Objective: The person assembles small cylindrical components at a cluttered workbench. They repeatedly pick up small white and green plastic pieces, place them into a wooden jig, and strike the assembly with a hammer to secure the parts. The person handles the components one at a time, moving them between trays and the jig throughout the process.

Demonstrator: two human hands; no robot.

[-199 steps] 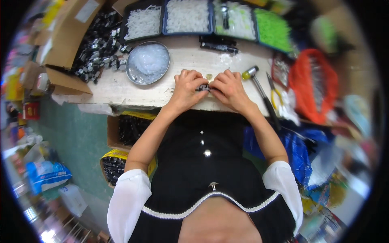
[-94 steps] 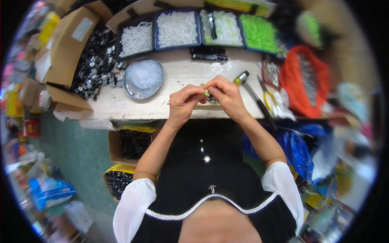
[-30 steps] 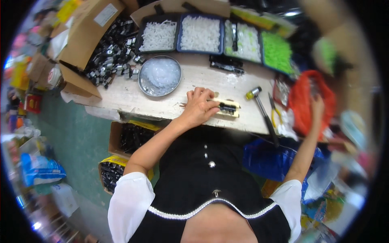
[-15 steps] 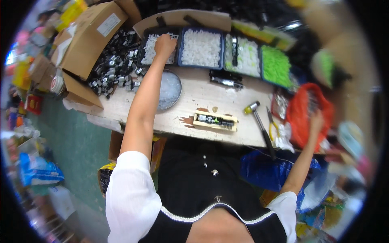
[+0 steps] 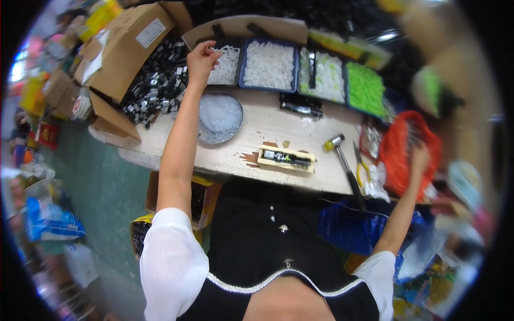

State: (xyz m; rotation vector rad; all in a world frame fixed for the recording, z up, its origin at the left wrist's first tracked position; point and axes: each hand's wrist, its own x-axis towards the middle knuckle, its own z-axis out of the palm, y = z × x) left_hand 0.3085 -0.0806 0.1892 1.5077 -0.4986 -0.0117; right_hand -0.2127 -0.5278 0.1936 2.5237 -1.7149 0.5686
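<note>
My left hand (image 5: 202, 63) is raised over the left end of a dark tray (image 5: 224, 84) of small white plastic parts (image 5: 229, 63). Its fingers are bent together, and whatever may be between them is too small to make out. At the right, my right hand (image 5: 420, 158) reaches into the mouth of a red plastic bag (image 5: 395, 166); the fingertips are hidden among dark small pieces inside. On the bench in front of me, a pale rectangular holder (image 5: 285, 167) carries a black assembly (image 5: 284, 157) with a green bit.
Beside my left forearm stands a round metal dish (image 5: 242, 124) of translucent pieces. A cardboard box (image 5: 120, 59) spills black and silver parts (image 5: 155, 85). Further trays hold white pieces (image 5: 269, 64) and green pieces (image 5: 365, 88). A hammer (image 5: 347, 168) and yellow-handled pliers (image 5: 364, 170) lie near the red bag.
My left hand has come up out of the tray of white parts and shifted left. The right hand stays at the red bag, nearly still.
</note>
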